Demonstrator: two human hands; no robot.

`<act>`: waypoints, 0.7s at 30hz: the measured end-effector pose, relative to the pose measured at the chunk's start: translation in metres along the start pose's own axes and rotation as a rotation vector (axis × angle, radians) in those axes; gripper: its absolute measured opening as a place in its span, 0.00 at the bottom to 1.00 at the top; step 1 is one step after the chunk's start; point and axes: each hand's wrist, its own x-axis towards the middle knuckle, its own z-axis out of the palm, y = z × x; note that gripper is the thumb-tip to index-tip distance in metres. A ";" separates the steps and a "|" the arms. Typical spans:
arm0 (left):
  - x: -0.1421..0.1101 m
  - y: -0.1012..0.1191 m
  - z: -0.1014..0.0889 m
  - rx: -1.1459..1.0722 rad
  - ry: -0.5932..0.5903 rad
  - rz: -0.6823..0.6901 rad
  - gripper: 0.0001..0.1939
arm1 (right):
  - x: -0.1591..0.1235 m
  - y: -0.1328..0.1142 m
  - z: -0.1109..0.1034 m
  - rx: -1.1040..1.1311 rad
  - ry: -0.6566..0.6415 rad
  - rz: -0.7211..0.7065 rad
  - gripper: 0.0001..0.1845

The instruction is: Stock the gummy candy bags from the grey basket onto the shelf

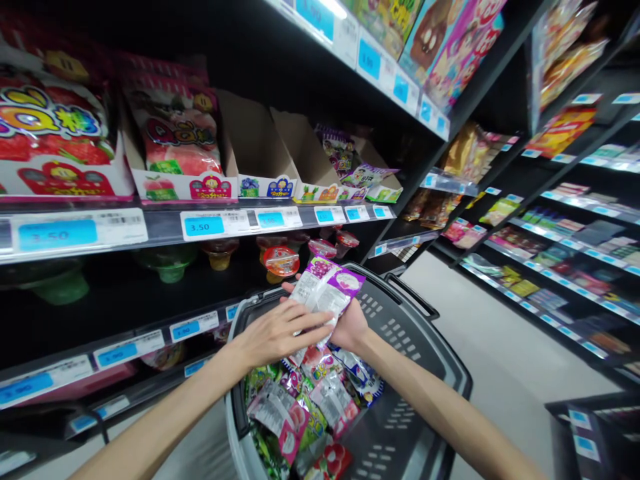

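Note:
A small purple-and-white candy bag [323, 293] with a grape picture is tilted above the shopping basket. My right hand [353, 327] cups it from behind, with some fingertips showing past its left edge. Across its lower front lie the fingers of my left hand [285, 327], pressing the bag between both hands; the left thumb is hidden. Below, the dark grey basket [405, 347] holds several small candy bags [305, 407] in pink, green, red and blue, heaped on its left side.
On the left shelf, display boxes [185, 187] hold large gummy candy bags [173, 127]; one box [255, 147] shows a bare inside. Jelly cups [281, 261] stand on the shelf below. The pale floor [500, 320] runs toward more stocked shelves [565, 247] on the right.

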 end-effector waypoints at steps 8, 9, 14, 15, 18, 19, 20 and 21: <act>-0.007 -0.001 -0.001 -0.043 0.175 -0.223 0.24 | -0.007 -0.002 -0.006 -0.398 0.004 -0.249 0.41; -0.007 -0.001 -0.001 -0.044 0.159 -0.223 0.24 | -0.007 0.000 -0.005 -0.412 0.041 -0.270 0.39; -0.002 -0.001 0.003 -0.057 0.123 -0.263 0.25 | -0.008 -0.019 0.003 -0.530 0.205 -0.418 0.31; -0.002 -0.002 0.003 -0.050 0.111 -0.277 0.26 | -0.006 -0.031 0.005 -0.568 0.247 -0.488 0.31; -0.002 -0.003 0.004 -0.047 0.043 -0.307 0.25 | 0.005 -0.078 0.007 -0.662 0.371 -0.749 0.33; -0.002 -0.003 0.004 -0.053 0.016 -0.306 0.25 | 0.011 -0.095 0.006 -0.690 0.396 -0.816 0.34; -0.003 -0.003 0.004 -0.059 -0.012 -0.301 0.24 | 0.016 -0.112 0.004 -0.718 0.406 -0.859 0.34; -0.003 -0.003 0.004 -0.064 -0.042 -0.295 0.24 | 0.022 -0.128 0.001 -0.750 0.405 -0.875 0.34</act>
